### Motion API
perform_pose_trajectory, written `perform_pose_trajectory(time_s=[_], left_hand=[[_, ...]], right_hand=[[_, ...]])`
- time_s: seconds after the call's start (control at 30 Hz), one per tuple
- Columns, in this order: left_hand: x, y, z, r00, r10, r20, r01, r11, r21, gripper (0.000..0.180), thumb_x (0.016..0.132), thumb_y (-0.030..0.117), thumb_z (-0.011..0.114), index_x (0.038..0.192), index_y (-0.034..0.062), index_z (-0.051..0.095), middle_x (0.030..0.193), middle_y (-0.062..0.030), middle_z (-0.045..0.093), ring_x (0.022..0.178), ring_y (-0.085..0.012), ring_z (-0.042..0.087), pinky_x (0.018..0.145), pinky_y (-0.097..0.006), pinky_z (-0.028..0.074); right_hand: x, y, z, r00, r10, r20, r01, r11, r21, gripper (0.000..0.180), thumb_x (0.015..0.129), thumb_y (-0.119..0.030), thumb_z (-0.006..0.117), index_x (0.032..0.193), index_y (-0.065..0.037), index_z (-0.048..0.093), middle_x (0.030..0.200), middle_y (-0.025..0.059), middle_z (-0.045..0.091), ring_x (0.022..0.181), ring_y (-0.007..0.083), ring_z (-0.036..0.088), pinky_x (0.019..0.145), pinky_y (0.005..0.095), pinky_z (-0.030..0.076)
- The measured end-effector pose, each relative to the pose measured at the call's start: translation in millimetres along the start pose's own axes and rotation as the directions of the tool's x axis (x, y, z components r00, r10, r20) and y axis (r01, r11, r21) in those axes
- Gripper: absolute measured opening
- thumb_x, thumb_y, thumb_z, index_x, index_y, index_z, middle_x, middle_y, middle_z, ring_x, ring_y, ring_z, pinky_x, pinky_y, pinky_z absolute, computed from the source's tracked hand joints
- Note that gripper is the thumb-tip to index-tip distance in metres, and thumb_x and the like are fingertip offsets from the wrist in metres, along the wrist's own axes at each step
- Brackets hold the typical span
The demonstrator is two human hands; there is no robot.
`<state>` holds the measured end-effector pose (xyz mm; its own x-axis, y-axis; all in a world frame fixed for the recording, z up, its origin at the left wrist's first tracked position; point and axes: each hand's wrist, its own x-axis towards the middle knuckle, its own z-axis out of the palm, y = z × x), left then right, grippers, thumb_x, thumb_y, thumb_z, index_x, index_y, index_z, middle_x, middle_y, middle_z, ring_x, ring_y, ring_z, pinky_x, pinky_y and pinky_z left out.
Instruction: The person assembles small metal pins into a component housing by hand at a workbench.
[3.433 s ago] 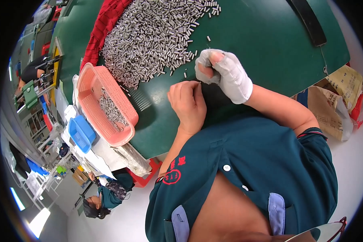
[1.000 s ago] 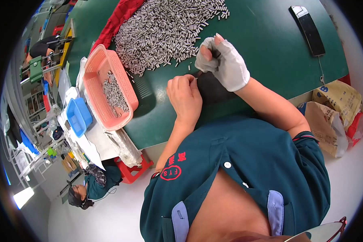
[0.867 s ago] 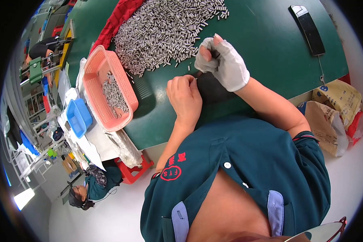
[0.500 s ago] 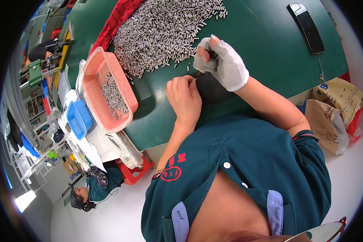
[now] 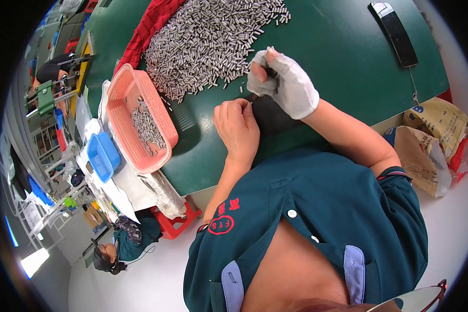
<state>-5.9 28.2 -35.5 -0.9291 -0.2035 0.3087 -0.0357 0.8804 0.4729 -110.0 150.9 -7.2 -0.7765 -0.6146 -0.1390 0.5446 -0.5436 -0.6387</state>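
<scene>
My left hand (image 5: 236,125), bare, rests on the green table with its fingers curled and the thumb pressed against the index finger. Whatever it may pinch is too small to make out. Close beside it, my right hand (image 5: 286,86) wears a white glove that leaves some fingertips uncovered. Its fingers are bent inward over a black pad (image 5: 270,118), and anything within them is hidden. Beyond both hands spreads a large heap of short silver metal pins (image 5: 203,44). A single loose pin (image 5: 241,89) lies between the heap and my hands.
To the left stands a pink perforated basket (image 5: 169,125) with more pins inside, near a blue tray (image 5: 103,156). A red cloth (image 5: 145,34) borders the heap. A long black object (image 5: 395,36) lies at the far right, above paper sacks (image 5: 418,156). A person (image 5: 135,236) sits at lower left.
Both hands keep almost the same pose; the gloved right hand has shifted very slightly left. The whole view has moved a little.
</scene>
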Motion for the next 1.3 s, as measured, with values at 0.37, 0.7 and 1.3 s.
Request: perform_pose_trajectory(time_s=[0.37, 0.7, 1.3], left_hand=[[-0.7, -1.1, 2.6, 1.0, 0.011, -0.015, -0.011, 1.0, -0.008, 0.009, 0.08, 0.004, 0.062, 0.085, 0.0071, 0.055, 0.082, -0.0073, 0.054, 0.082, -0.0288, 0.05, 0.074, -0.04, 0.037], [-2.8, -2.8, 5.3, 0.999, 0.025, -0.047, -0.024, 1.0, 0.017, 0.01, 0.08, 0.004, 0.062, 0.085, 0.008, 0.055, 0.084, -0.0073, 0.055, 0.084, -0.0295, 0.051, 0.076, -0.04, 0.037], [8.2, -15.8, -53.7, 0.966, -0.259, 0.002, 0.08, 0.291, -0.954, 0.006, 0.093, 0.004, 0.057, 0.098, 0.002, 0.053, 0.095, -0.005, 0.052, 0.085, -0.0122, 0.045, 0.081, -0.026, 0.037]], right_hand=[[-3.7, 2.0, -0.5, 0.999, -0.008, 0.043, 0.013, 0.993, -0.12, 0.04, 0.096, -0.039, 0.044, 0.074, -0.007, 0.049, 0.066, -0.0009, 0.042, 0.059, 0.0099, 0.033, 0.057, 0.0246, 0.029], [-12.9, 4.7, 7.1, 0.991, -0.038, 0.13, 0.081, 0.933, -0.351, 0.044, 0.095, -0.046, 0.044, 0.074, -0.007, 0.049, 0.069, -0.0019, 0.042, 0.06, 0.008, 0.032, 0.056, 0.0235, 0.027], [-11.4, 12.6, -10.8, 0.977, -0.137, 0.162, 0.162, 0.975, -0.15, 0.041, 0.097, -0.041, 0.043, 0.076, -0.006, 0.047, 0.064, 0.0006, 0.041, 0.058, 0.0108, 0.036, 0.057, 0.0245, 0.032]])
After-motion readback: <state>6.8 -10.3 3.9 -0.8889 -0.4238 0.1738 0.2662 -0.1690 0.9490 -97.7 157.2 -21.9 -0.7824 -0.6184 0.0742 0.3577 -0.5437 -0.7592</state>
